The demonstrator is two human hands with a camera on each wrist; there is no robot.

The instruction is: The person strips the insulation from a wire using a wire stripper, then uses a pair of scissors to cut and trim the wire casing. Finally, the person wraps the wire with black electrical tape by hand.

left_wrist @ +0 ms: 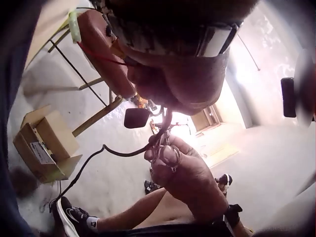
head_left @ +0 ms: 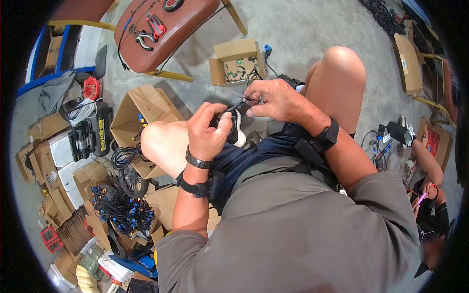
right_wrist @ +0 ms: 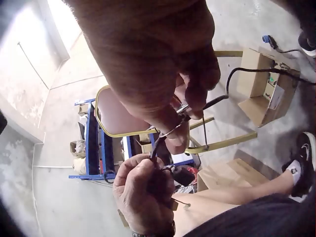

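Note:
My left hand (head_left: pixel 209 129) pinches the end of a black cable (left_wrist: pixel 129 154) between thumb and fingers, over my lap. Close beside it, my right hand (head_left: pixel 276 100) grips the same cable a short way along. Thin shiny metal loops (left_wrist: pixel 159 154), resembling the handles of small scissors, sit around the right fingertips in the left wrist view. Between the hands a bright, thin stretch shows on the cable in the right wrist view. From the right hand the black cable runs down toward the shoe (left_wrist: pixel 69 217). The fingers partly hide the metal tool and the cable end.
Ahead stands a brown chair (head_left: pixel 168 46) bearing pliers (head_left: pixel 142 39) and a red-and-black tool (head_left: pixel 156 27). An open carton (head_left: pixel 217 73) holds small pieces. At left lie cartons and bundled black cables (head_left: pixel 124 210). Another person's arm (head_left: pixel 426 163) is at right.

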